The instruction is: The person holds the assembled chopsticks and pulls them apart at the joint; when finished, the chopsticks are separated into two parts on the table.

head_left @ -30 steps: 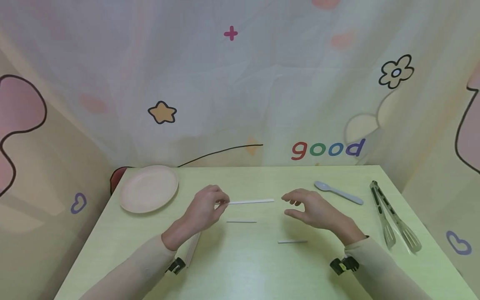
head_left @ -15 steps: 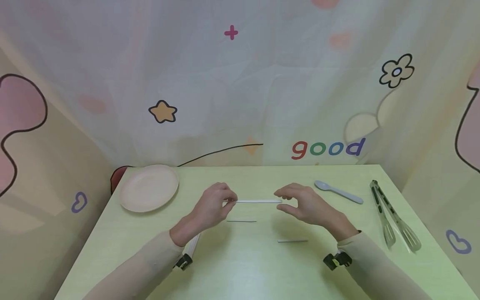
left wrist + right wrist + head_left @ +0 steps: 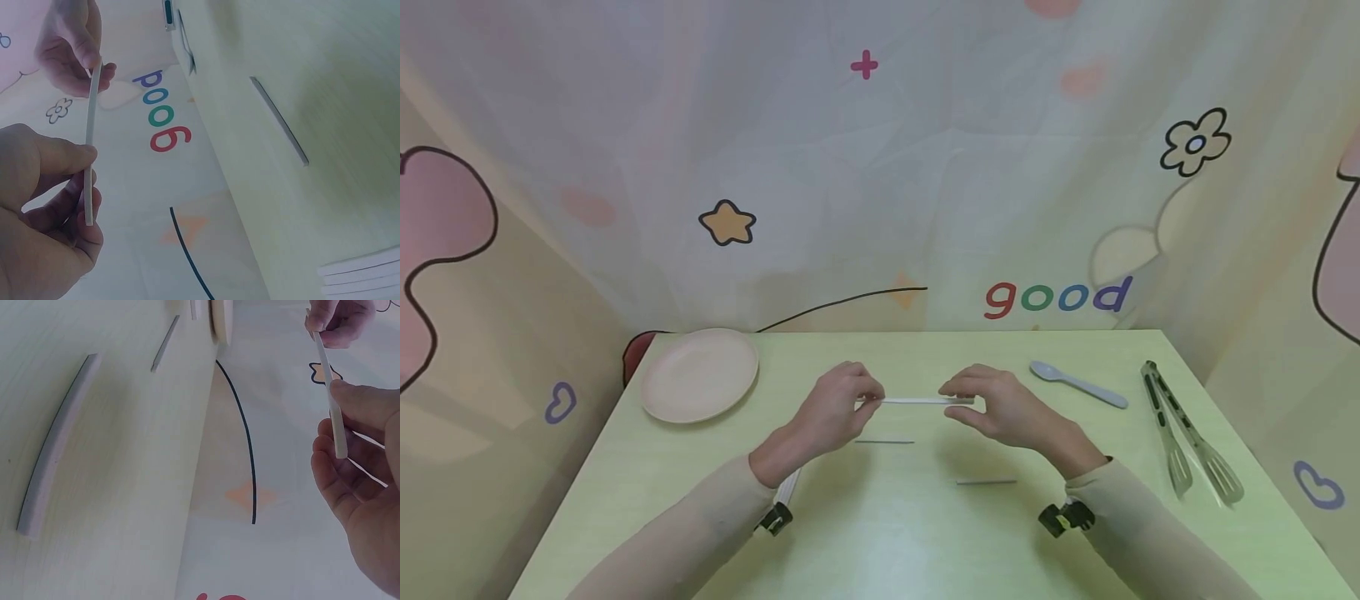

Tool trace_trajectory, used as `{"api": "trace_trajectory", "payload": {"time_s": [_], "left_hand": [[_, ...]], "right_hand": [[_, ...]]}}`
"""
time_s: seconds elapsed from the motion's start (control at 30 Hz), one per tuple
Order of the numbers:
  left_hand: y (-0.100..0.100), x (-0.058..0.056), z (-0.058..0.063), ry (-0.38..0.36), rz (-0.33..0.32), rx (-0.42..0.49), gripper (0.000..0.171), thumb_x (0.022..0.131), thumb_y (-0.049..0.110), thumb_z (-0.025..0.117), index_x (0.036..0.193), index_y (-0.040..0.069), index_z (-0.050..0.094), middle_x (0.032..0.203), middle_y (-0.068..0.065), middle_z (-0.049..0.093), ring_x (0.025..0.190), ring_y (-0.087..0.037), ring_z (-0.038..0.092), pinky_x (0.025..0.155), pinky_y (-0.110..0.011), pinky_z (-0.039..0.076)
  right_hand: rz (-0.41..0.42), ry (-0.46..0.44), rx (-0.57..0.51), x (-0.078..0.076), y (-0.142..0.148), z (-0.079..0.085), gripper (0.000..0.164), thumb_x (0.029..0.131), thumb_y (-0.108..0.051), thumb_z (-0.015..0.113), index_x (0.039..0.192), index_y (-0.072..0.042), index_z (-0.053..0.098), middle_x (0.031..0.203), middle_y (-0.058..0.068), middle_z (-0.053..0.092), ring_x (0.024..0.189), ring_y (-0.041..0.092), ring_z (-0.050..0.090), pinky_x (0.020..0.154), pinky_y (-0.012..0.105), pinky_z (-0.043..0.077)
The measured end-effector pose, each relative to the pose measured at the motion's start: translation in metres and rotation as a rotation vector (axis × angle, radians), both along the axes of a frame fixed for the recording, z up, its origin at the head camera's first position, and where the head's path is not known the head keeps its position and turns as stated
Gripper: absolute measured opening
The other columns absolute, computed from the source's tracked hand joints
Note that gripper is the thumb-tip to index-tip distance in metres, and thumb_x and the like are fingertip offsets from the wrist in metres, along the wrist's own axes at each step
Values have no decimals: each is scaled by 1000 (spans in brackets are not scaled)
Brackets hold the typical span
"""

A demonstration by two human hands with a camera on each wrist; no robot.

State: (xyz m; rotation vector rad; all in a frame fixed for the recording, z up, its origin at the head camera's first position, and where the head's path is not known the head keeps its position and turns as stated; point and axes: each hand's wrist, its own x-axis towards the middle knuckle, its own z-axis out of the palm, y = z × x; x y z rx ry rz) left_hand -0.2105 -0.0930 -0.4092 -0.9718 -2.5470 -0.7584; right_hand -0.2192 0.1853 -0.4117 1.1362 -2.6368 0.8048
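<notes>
A thin, flat white strip [image 3: 913,401] is held level above the table between both hands. The left hand [image 3: 842,404] pinches its left end between thumb and fingers; in the left wrist view a short end of the strip [image 3: 91,125] sticks out past that grip. At the other end the right hand [image 3: 996,408] has its thumb on one face of the strip [image 3: 337,428] and its fingers behind it. Two shorter, greyish strips lie on the table below, one nearer the middle [image 3: 884,442] and one further right [image 3: 987,481].
Several white strips [image 3: 362,275] lie side by side under the left forearm. A pale round plate [image 3: 700,375] stands at the back left. On the right are a light blue spoon [image 3: 1078,384] and metal tongs [image 3: 1180,433]. A printed curtain [image 3: 880,167] closes the back.
Both hands have come closer together, the left moving right with the strip. The right hand has moved left and its thumb and fingers now take the strip's free end.
</notes>
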Motion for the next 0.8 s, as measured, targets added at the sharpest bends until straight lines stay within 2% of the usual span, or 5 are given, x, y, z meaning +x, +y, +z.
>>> {"api": "trace_trajectory", "payload": {"time_s": [0.23,0.4,0.6,0.7,0.8], "left_hand": [[3,-2,-1,-12,-7,-1,7,83,2,73,86,7,76,81,0,65,77,-19,61,68,-25,49],[3,-3,0,1,-18,-26,6,83,3,73,87,8,76,81,0,65,77,-18,61,68,-24,48],[4,-5,1,-5,-60,-45,6,85,3,72,89,7,75,82,-1,65,77,-16,60,67,-24,49],[4,-5,-1,-27,-79,-67,6,87,3,70,92,5,73,83,-3,64,78,-16,59,68,-25,49],[3,-5,-4,-14,-83,-107,6,88,2,68,93,3,72,84,-4,63,79,-17,58,70,-26,51]], "right_hand": [[46,64,-9,-1,-5,-1,21,85,-16,76,105,-9,73,98,0,69,88,11,63,74,31,57],[65,98,-25,-2,-7,-1,17,84,-11,76,101,-9,74,94,-4,67,83,8,60,69,24,55],[39,151,-18,-1,-9,-1,14,82,-7,76,96,-10,74,89,-5,65,80,8,56,67,21,53],[10,205,9,0,-13,0,12,81,-5,77,92,-9,73,84,-4,63,78,9,53,66,22,52],[-31,254,49,1,-17,0,10,81,-6,78,90,-9,73,80,-4,61,77,10,51,64,23,50]]}}
